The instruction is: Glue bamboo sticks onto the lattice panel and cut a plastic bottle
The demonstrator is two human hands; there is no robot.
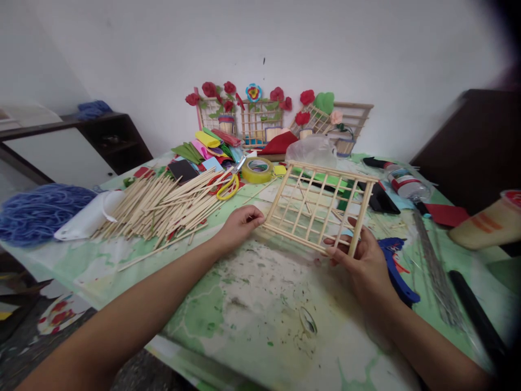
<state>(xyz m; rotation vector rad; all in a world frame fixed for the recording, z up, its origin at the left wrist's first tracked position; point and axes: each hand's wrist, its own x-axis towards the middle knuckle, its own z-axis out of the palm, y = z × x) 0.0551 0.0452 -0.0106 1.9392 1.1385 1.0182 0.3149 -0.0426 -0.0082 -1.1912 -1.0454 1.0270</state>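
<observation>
At the far left of the table we see a heap of blue yarn (44, 212), and just beside it a white plastic object (87, 214). Next comes a loose pile of thin wooden sticks (163, 203), with yellow-and-red-handled scissors (237, 182) at its right edge. In front is the left hand (244, 221), thumb and fingertips closed together at the lattice's near left corner; we cannot tell whether they pinch it. Beyond are a roll of yellow tape (257, 179) and, by the wall, stick panels decorated with red flowers (277, 94).

Right of centre we find the wooden lattice (316, 210), tilted over the green-and-white tablecloth (244, 304). The right hand (364, 255) grips its near right corner, thumb in front, fingers behind. Farther right we see a blue tool (399, 277), a bundle of thin grey rods (437, 271) and a tilted cup (484, 222).
</observation>
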